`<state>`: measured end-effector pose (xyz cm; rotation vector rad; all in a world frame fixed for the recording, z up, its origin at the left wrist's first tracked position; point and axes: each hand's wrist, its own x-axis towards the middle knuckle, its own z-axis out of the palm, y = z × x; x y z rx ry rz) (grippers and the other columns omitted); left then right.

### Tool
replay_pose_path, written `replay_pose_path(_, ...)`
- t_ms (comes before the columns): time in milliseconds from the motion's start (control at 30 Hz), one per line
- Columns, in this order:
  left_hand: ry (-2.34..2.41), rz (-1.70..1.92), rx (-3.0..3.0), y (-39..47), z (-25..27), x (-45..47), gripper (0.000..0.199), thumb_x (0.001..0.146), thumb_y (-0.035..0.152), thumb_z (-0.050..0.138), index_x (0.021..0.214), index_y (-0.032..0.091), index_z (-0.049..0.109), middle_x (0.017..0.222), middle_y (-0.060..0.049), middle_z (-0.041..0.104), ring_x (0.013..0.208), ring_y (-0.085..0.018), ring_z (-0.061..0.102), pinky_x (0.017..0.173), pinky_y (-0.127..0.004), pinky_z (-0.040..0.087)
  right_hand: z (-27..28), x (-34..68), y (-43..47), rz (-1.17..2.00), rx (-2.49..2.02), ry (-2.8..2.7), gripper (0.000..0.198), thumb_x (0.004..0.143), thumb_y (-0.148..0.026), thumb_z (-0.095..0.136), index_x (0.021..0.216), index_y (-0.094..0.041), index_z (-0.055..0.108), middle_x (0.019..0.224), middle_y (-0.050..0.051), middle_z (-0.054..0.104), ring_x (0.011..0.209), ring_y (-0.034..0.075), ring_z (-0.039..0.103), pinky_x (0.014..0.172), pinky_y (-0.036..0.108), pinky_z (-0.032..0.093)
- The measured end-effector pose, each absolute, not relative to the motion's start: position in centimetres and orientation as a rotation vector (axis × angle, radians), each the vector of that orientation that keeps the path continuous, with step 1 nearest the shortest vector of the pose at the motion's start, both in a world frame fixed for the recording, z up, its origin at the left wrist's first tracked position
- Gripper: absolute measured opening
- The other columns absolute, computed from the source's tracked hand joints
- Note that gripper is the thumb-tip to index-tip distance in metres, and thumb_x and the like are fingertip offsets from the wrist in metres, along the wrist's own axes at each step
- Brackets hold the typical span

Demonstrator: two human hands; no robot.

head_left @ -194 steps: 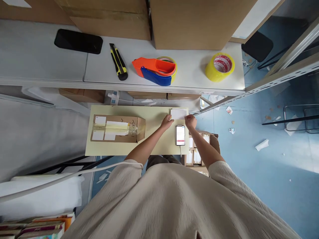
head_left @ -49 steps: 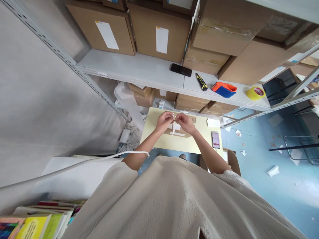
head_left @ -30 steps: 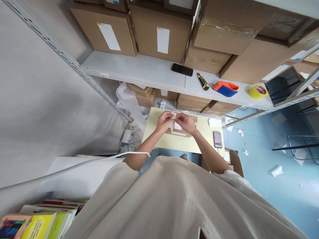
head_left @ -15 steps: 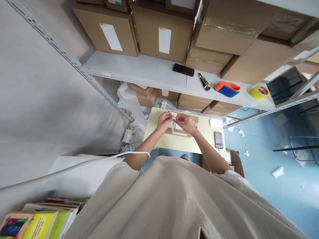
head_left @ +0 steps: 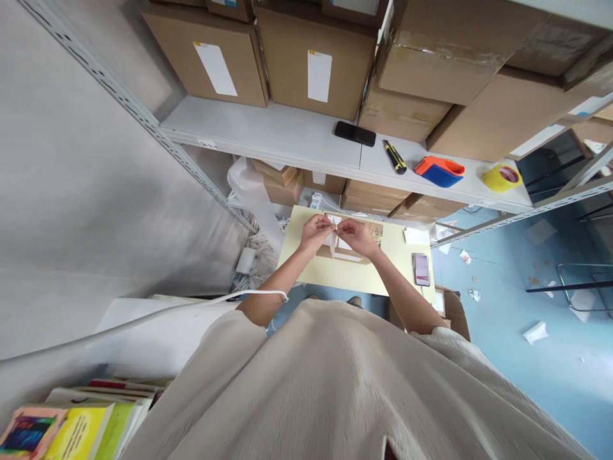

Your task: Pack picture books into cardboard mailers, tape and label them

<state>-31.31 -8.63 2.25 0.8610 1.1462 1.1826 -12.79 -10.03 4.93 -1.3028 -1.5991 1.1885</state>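
Observation:
Over a pale yellow table (head_left: 320, 276), my left hand (head_left: 316, 232) and my right hand (head_left: 356, 236) meet, each closed in a pinch. Their fingertips come together at something small and pale, too tiny to make out. A thin whitish strip (head_left: 333, 244) hangs just below the fingertips. Beneath both hands sits a cardboard box (head_left: 324, 253) with white pieces on or in it. The hands hide much of it, and small brownish bits show at its right end.
A phone (head_left: 421, 269) and white paper (head_left: 416, 236) lie at the table's right. The shelf (head_left: 287, 133) above carries a dark phone (head_left: 355, 133), box cutter (head_left: 394, 157), orange-and-blue tape dispenser (head_left: 439, 171), yellow tape roll (head_left: 502, 177) and cartons (head_left: 330, 38). A white cable (head_left: 211, 303) crosses by my left arm.
The view has shifted very slightly. Both hands stay pinched together over the box, with only a small movement of the fingers.

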Motion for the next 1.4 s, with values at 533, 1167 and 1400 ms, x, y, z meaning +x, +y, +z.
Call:
replay_pose_path(533, 1.171, 1.235, 0.890, -8.2, 1.5, -31.4, 0.038, 0.068, 0.016, 0.081, 0.089, 0.027, 0.052, 0.077, 0.007, 0.071, 0.078, -0.016, 0.071, 0.082, -0.032, 0.055, 3.8, -12.7, -9.3, 1.232, -1.425, -1.361, 0.030, 0.087, -0.055, 0.078, 0.081, -0.027, 0.069, 0.080, 0.002, 0.077, 0.082, 0.024, 0.077, 0.088, 0.042, 0.067)
replay_pose_path(1167, 1.614, 1.544, 0.352, -8.1, -1.9, -45.8, 0.043, 0.073, 0.013, 0.081, 0.093, 0.028, 0.047, 0.075, 0.008, 0.062, 0.068, -0.012, 0.067, 0.062, -0.023, 0.045, -0.3, -14.0, -6.3, 1.101, -1.531, -0.992, 0.034, 0.087, -0.059, 0.066, 0.078, -0.030, 0.050, 0.077, 0.003, 0.067, 0.075, 0.021, 0.065, 0.078, 0.041, 0.064)
replay_pose_path(1400, 1.789, 1.685, 0.335, -12.0, -2.6, -52.0, 0.040, 0.077, 0.006, 0.081, 0.096, 0.027, 0.052, 0.076, 0.009, 0.061, 0.075, -0.012, 0.066, 0.068, -0.022, 0.050, -1.5, -18.6, -5.3, 1.246, -1.480, -1.040, 0.037, 0.085, -0.059, 0.074, 0.080, -0.030, 0.051, 0.073, 0.001, 0.066, 0.075, 0.022, 0.065, 0.074, 0.038, 0.061)
